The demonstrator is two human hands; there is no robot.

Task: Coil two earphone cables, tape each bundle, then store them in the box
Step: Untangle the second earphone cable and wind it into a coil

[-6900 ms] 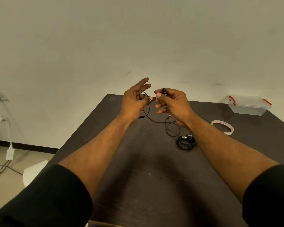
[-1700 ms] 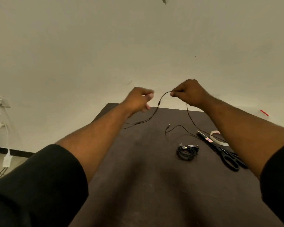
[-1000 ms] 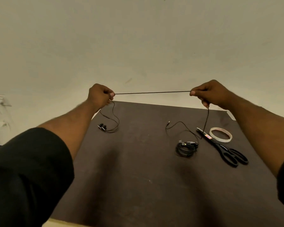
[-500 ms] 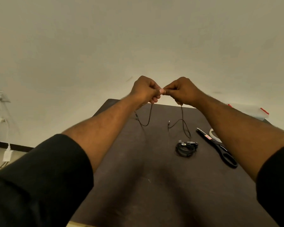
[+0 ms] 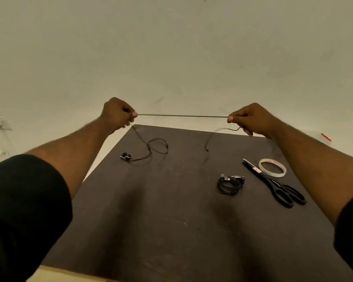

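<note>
Nearest on the counter (image 5: 171, 231), a coiled earphone bundle (image 5: 229, 185) lies beside scissors (image 5: 277, 186) and tape roll (image 5: 272, 167). Farther off, left hand (image 5: 116, 115) and right hand (image 5: 251, 119) pinch the second cable (image 5: 181, 115) taut, earbuds (image 5: 125, 156) trailing: light, limp, tangle-prone, best held mid-cord. Only a red clip (image 5: 326, 137) of the box shows.

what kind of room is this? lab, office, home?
Can't tell for sure; it looks like a bare, staged workspace rather than a lived-in home. A plain dark table stands against an empty off-white wall, with only task items laid out: scissors, a tape roll, and a coiled earphone bundle.
</note>
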